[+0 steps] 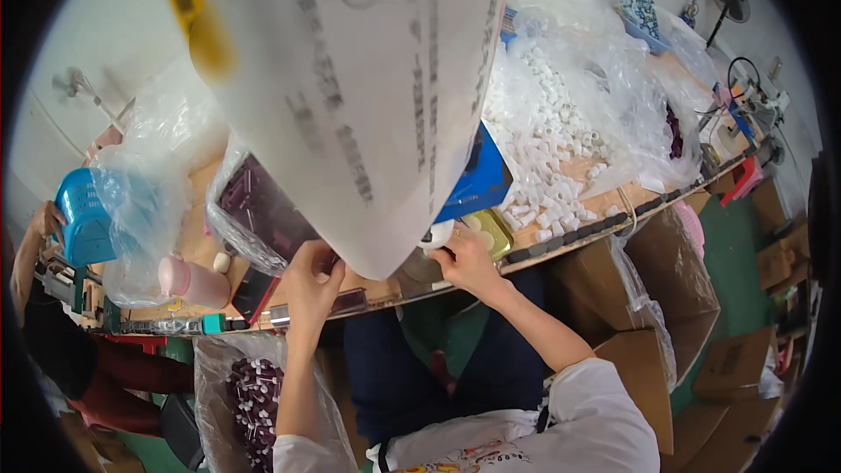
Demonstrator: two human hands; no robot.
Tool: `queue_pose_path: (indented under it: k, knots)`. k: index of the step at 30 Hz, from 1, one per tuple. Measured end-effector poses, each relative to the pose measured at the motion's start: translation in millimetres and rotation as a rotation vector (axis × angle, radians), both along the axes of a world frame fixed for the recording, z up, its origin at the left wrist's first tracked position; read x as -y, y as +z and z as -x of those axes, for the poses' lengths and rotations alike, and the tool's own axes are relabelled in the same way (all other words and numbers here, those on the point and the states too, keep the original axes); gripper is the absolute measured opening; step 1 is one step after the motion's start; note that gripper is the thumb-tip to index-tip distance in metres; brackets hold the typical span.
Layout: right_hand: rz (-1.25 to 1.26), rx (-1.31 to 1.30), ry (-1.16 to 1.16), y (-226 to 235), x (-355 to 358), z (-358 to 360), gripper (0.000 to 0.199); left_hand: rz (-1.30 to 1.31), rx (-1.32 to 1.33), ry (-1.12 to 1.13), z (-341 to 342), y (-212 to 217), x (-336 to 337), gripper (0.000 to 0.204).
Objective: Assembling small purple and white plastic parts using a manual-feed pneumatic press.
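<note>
A large white printed sheet hangs close to the camera and hides the middle of the table. Below its lower edge, my left hand has its fingers curled at the table's front edge, beside a clear bag of dark maroon tubes; what it holds is hidden. My right hand pinches a small white cap next to a shallow yellow-green tray and a blue box.
A heap of small white plastic caps in clear plastic fills the table's right. A pink bottle lies at the left front. A blue basket and another person's hand are far left. Cardboard boxes stand below right; a bag of maroon tubes sits under the table.
</note>
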State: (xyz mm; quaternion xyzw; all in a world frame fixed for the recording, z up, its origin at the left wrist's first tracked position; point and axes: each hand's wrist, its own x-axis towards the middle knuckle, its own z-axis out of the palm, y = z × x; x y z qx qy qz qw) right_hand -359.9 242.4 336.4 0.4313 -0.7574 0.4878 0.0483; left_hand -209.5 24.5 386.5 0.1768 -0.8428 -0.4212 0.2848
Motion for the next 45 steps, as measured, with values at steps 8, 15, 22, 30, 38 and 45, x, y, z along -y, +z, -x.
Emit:
queue_pose_path:
  k: [8,15,22,30,38,45]
  knots:
    - [-0.35,-0.103,-0.259,24.4,-92.6,35.6,0.018,0.014,-0.029,-0.332,55.8,-10.8,-41.9,0.028]
    - [-0.684,-0.264,-0.223,4.6,-151.9,71.2,0.012,0.084,0.029,-0.38,63.1,-40.8,-65.3,0.036]
    - [-0.236,0.1,-0.213,21.2,-115.0,48.1,0.003,0.017,-0.11,-0.1,56.2,-58.6,-83.3,0.032]
    - [0.037,-0.232,-0.329,-13.0,-79.9,23.8,0.009,0.117,-0.278,-0.019,63.1,-43.6,-102.3,0.029]
    - [0.578,0.527,-0.151,13.3,-13.0,-16.1,0.015,0.187,-0.241,0.121,62.7,-52.9,-114.5,0.031]
    - [0.268,-0.532,-0.021,12.0,-3.5,-6.1,0.025,0.253,-0.279,0.097,60.9,-54.7,-109.8,0.026]
